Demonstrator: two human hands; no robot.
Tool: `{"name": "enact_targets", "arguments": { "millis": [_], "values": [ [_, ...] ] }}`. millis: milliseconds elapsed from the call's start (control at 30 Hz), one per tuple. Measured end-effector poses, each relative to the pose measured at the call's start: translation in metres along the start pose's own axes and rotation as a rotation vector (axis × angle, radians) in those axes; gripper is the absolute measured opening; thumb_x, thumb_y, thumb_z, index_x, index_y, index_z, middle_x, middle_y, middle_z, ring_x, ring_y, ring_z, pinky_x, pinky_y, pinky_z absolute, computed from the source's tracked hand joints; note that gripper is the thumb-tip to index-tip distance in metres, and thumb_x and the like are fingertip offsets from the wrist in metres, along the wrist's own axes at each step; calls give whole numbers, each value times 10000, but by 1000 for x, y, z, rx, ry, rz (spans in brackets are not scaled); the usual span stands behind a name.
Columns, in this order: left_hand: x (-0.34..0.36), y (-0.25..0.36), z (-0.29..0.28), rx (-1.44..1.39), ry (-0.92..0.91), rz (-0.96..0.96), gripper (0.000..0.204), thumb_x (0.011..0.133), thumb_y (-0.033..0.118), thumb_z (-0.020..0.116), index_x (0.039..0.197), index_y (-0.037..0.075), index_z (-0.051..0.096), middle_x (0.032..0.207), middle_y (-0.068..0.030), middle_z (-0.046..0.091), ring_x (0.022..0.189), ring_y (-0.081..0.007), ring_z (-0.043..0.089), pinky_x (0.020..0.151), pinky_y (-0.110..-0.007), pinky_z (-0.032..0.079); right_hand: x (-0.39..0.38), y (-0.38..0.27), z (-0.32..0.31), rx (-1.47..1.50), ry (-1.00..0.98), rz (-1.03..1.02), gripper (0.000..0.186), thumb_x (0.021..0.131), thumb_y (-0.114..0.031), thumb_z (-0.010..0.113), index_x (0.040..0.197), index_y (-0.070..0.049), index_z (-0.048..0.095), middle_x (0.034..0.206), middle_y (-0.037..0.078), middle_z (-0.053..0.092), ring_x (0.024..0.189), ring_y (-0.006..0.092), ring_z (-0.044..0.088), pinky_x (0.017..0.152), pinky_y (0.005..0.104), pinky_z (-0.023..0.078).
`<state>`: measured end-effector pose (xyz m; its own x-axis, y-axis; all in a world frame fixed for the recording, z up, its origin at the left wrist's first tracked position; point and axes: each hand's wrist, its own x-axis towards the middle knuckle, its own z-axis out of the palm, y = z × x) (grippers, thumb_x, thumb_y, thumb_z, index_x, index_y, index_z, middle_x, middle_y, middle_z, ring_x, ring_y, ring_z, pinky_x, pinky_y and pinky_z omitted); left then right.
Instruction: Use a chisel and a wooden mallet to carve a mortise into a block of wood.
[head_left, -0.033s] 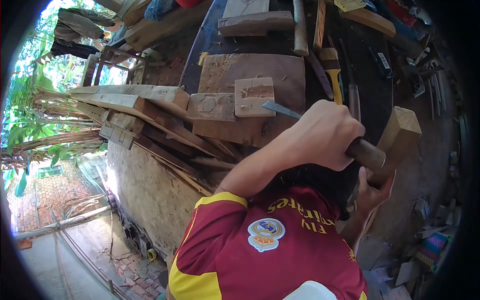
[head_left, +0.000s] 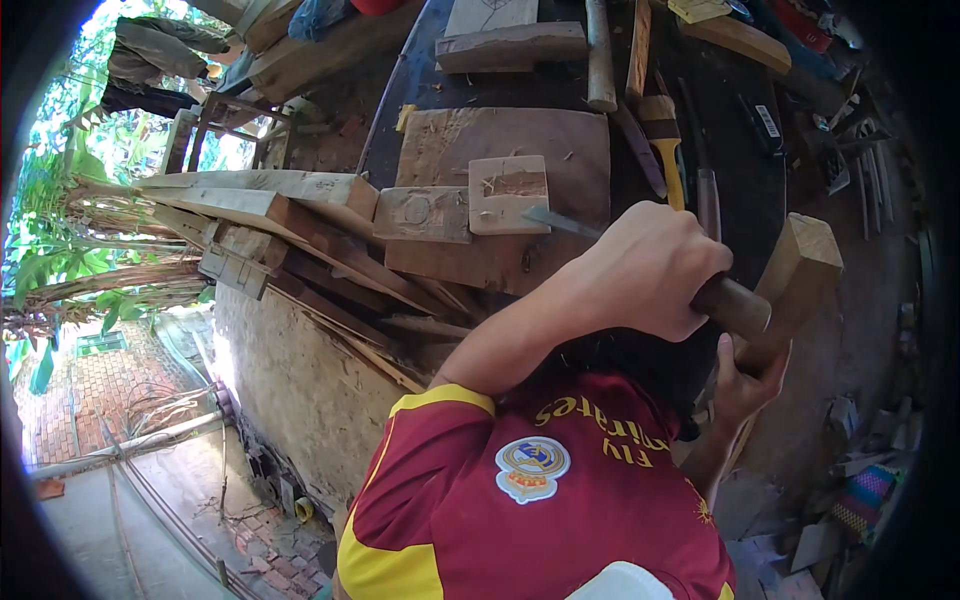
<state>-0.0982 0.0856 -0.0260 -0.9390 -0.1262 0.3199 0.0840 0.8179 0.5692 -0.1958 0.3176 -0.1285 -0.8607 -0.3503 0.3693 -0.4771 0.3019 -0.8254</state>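
My left hand [head_left: 650,268] is closed around the dark wooden handle of a chisel [head_left: 735,305], whose narrow steel blade [head_left: 562,222] points left at a pale carved wood block [head_left: 505,175]; whether the tip touches it I cannot tell. That block and a second squarish block [head_left: 422,212] lie side by side on a wide wooden board [head_left: 510,130]. To the right, my right hand [head_left: 748,385] grips a squared length of pale wood [head_left: 800,262], held tilted, with the thumb up along it.
Beyond the board lie a yellow-handled brush [head_left: 668,170], a round stick [head_left: 600,55] and more timber [head_left: 510,55] on the dark worktop [head_left: 380,130]. Long beams [head_left: 235,200] reach out leftward over a rough wall [head_left: 280,380]. Scrap pieces [head_left: 880,180] lie at the right.
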Motion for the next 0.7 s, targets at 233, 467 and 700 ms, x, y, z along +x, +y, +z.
{"name": "enact_targets", "arguments": {
  "millis": [233, 467, 700],
  "values": [
    [-4, 7, 3, -10, -76, 34, 258, 622, 230, 775, 818, 108, 661, 665, -88, 647, 622, -313, 649, 557, -407, 500, -3, 16, 1, 118, 9, 39, 699, 714, -4, 812, 1336, 73, 500, 1231, 160, 608, 1092, 243, 601, 945, 366, 474],
    [-3, 15, 12, 62, 72, 46, 309, 567, 198, 781, 850, 149, 665, 825, -29, 599, 802, -236, 613, 674, -377, 411, -1, 27, -4, 8, -18, -123, 741, 696, 8, 812, 1356, 71, 483, 1249, 168, 603, 1121, 239, 594, 950, 360, 475],
    [2, 6, 22, 191, 137, 8, 336, 556, 161, 769, 869, 125, 654, 840, -32, 591, 832, -227, 598, 718, -369, 394, 0, 26, -2, -9, -13, 29, 731, 730, -5, 752, 1383, 96, 439, 1304, 215, 562, 1188, 291, 568, 991, 393, 457]
  ]
}}
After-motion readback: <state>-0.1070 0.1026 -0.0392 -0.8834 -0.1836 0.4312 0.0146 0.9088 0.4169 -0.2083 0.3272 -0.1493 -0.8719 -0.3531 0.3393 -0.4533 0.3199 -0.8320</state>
